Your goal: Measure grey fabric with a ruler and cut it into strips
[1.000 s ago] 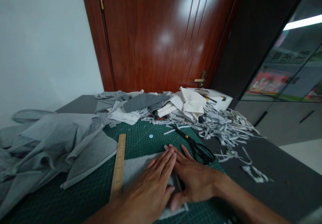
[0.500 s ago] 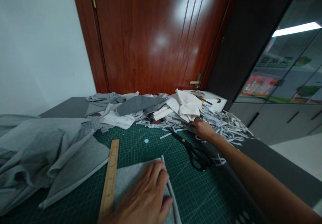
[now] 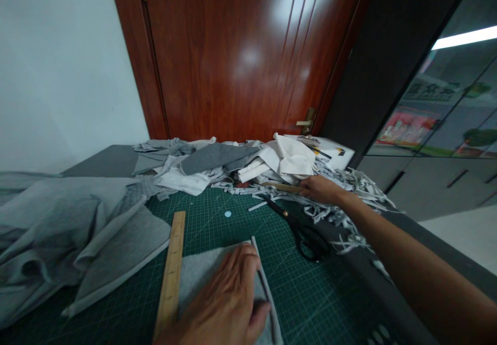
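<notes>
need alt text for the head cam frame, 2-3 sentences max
Seen from above, the left hand presses flat on a grey fabric piece on a green cutting mat, beside a wooden ruler. The right hand grips a slim wooden stick by a scrap pile; black scissors lie between.

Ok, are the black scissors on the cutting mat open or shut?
Shut, as far as the view shows: the scissors lie flat on the cutting mat, blades together in one dark line, untouched by either hand.
</notes>
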Available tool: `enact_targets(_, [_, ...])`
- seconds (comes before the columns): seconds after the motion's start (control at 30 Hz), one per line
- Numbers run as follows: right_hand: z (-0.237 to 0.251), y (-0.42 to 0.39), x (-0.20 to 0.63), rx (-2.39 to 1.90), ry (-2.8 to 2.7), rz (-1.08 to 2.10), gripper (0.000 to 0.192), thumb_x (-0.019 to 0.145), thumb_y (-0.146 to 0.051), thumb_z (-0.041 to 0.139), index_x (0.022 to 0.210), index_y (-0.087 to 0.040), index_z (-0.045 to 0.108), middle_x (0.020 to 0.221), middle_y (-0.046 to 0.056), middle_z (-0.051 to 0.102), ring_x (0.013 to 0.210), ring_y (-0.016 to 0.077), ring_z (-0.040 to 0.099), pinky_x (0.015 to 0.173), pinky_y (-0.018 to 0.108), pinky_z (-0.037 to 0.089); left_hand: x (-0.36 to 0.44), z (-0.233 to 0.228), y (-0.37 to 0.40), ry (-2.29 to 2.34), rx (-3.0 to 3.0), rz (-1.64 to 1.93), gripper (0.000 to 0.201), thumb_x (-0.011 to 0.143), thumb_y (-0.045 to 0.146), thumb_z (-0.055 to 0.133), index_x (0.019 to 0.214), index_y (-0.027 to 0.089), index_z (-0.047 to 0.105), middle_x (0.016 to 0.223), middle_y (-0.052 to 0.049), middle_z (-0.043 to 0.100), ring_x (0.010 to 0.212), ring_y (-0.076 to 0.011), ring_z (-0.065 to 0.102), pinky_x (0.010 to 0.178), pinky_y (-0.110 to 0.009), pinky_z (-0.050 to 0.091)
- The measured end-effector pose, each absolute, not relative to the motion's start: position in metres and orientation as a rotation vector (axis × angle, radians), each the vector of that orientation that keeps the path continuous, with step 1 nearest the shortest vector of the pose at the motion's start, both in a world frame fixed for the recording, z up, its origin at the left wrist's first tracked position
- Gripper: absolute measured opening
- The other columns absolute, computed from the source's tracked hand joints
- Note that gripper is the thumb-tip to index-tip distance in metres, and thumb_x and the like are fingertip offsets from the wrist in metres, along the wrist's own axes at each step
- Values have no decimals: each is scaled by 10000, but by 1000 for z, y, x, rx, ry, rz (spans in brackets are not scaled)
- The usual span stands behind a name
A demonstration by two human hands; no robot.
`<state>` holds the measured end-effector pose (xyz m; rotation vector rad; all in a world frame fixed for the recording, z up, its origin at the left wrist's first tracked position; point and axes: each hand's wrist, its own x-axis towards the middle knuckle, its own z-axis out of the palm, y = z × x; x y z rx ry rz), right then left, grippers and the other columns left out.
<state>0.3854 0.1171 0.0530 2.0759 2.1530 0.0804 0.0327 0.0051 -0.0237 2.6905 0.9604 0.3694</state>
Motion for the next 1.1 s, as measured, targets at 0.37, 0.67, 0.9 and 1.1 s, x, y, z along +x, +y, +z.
enact_targets(0.37, [91,51,389,2102,2309,12,118,938,-214,626,892,-195,732,831,103,779,790,263,747,724,364,542,29,-12,3,858,2670,200,625,1013,303,563,1620,232,434,1722,-45,383,1602,-321,311,1296,-610,311])
enact_targets(0.67, [71,20,371,2596,2446,128,422,1018,-482,450,787,-214,681,597,31,650,520,204,618,487,295,410,27,-22,6,815,2706,272,900,925,554,702,1672,222,326,1750,-99,298,1617,-359,255,1298,-621,244])
enact_targets(0.9, [117,25,370,2872,2686,693,661,1026,-689,382,970,-169,786,706,72,591,755,281,615,642,371,443,31,-18,4,885,2696,291,933,843,537,774,1616,158,413,1721,-144,368,1599,-368,300,1290,-600,268])
enact_targets(1.1, [122,-2,323,2829,3169,-791,497,966,-699,612,897,-217,708,610,-24,524,484,148,499,432,269,397,31,-22,7,825,2715,328,928,841,607,762,1617,221,430,1732,-121,352,1593,-388,304,1274,-640,264])
